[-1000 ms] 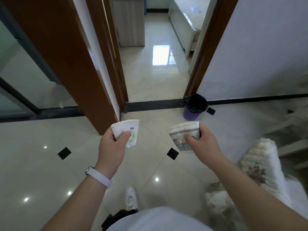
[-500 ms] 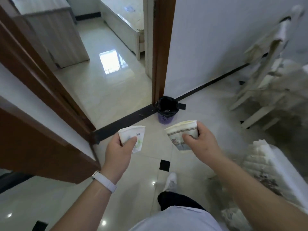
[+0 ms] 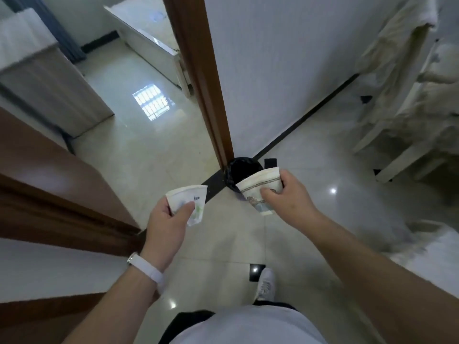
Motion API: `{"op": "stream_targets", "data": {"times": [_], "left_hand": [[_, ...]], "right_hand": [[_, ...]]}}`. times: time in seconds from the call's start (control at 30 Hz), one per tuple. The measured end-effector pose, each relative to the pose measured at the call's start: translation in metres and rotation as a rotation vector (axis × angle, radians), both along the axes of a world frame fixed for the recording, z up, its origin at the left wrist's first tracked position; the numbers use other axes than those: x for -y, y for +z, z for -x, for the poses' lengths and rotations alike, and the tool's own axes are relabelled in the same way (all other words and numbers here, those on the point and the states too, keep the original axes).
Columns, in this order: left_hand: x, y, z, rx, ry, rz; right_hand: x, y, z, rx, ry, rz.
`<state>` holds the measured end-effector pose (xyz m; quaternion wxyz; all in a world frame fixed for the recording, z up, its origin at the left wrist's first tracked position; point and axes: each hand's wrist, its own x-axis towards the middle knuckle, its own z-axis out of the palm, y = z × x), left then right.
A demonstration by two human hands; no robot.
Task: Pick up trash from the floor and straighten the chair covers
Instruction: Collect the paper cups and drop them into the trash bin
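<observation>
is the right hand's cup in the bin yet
Out: the right hand grips the cup, which only overlaps the bin in view.

1. The floor (image 3: 218, 244) is glossy polished tile, shiny enough to mirror a window and light spots.
2. The door frame (image 3: 198, 70) is brown wood, smooth with a soft sheen.
3. The white cup (image 3: 191, 194) and patterned cup (image 3: 255, 184) are thin matt paper, both creased.
4. The bin liner (image 3: 238, 167) is black plastic film, slightly shiny.
5. The chair cover (image 3: 397, 58) is off-white cloth, matt and wrinkly.
6. The wristband (image 3: 146, 269) is white and smooth, looks rubbery.

Bin (image 3: 239, 167) at the doorframe (image 3: 198, 78) foot, covered chair (image 3: 402, 78) to its right
</observation>
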<state>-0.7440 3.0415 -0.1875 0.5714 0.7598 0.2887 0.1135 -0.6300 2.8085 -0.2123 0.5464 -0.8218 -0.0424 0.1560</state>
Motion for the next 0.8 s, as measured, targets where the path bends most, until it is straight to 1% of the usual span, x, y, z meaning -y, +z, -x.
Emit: {"op": "stream_targets", "data": {"times": [0.17, 0.33, 0.43, 0.53, 0.73, 0.8], "left_hand": [[0.012, -0.014, -0.060, -0.053, -0.108, 0.028], [-0.005, -0.028, -0.123, -0.053, -0.166, 0.035], [-0.018, -0.042, -0.156, -0.052, -0.193, 0.056], [-0.029, -0.059, -0.191, -0.078, -0.231, 0.125], [-0.078, -0.086, -0.281, -0.116, -0.326, 0.077], [-0.098, -0.095, -0.313, -0.121, -0.345, 0.080]], "right_hand": [[0.026, -0.008, -0.042, -0.029, -0.142, 0.010], [0.021, -0.019, -0.079, -0.058, -0.229, 0.021], [0.012, -0.020, -0.102, -0.032, -0.207, 0.091], [0.005, -0.023, -0.129, -0.026, -0.245, 0.146], [-0.028, -0.032, -0.187, -0.095, -0.326, 0.274], [-0.047, -0.038, -0.212, -0.115, -0.318, 0.311]]}}
